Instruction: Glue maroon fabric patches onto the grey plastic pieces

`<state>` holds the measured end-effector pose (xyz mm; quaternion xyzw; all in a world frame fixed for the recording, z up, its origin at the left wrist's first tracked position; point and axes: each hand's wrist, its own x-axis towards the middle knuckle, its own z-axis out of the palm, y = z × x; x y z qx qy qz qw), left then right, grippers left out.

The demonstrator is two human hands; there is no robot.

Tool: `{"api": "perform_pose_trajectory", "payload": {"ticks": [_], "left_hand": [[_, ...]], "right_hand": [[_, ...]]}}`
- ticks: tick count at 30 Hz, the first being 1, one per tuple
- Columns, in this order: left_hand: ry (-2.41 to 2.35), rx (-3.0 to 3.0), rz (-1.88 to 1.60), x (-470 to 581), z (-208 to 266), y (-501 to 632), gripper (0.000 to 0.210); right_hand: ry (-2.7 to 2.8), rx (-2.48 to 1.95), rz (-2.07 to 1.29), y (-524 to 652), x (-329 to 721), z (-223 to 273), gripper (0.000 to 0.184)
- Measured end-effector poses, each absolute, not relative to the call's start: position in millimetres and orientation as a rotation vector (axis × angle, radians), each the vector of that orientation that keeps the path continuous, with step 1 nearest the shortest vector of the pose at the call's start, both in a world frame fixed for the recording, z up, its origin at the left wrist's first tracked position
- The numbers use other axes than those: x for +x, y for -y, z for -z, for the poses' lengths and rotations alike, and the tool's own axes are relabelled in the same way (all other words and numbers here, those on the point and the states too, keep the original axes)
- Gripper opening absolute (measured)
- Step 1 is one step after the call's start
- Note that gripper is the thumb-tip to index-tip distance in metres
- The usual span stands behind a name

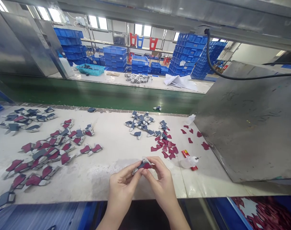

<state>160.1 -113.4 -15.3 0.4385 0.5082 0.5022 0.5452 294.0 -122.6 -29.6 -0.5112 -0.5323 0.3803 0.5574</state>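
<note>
Between my two hands, just above the table's front part, is a small dark blue and light grey plastic part [142,164] with a dark red patch on it. My left hand [123,182] pinches its left end with thumb and fingers. At its right end, by the red patch, my right hand [161,177] grips it too, thumb pressed near the middle. Beyond my right hand lie loose dark red pieces [165,147]. A translucent bottle with a thin needle tip [189,162] rests on a red and yellow packet [194,168] to the right.
Similar blue-grey parts [142,120] form a pile at the back middle. Many red-patched parts [46,151] cover the table's left. A metal panel [255,121] bounds the right side. Beyond runs a green belt [107,95]. A blue bin [238,212] of red pieces stands low right.
</note>
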Motion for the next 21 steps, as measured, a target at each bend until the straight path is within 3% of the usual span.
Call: {"api": "perform_pose_trajectory", "payload": {"ticks": [15, 18, 21], "left_hand": [[-1.247, 1.419, -1.082, 145, 27, 106, 0.030], [-1.242, 1.385, -1.020, 140, 24, 103, 0.032], [-1.155, 1.271, -0.973, 136, 21, 102, 0.033]], "right_hand": [[1.080, -1.213, -1.204, 113, 294, 36, 0.028], [1.262, -1.254, -0.967, 114, 298, 38, 0.038], [1.538, -1.226, -0.444, 115, 305, 35, 0.049]]}}
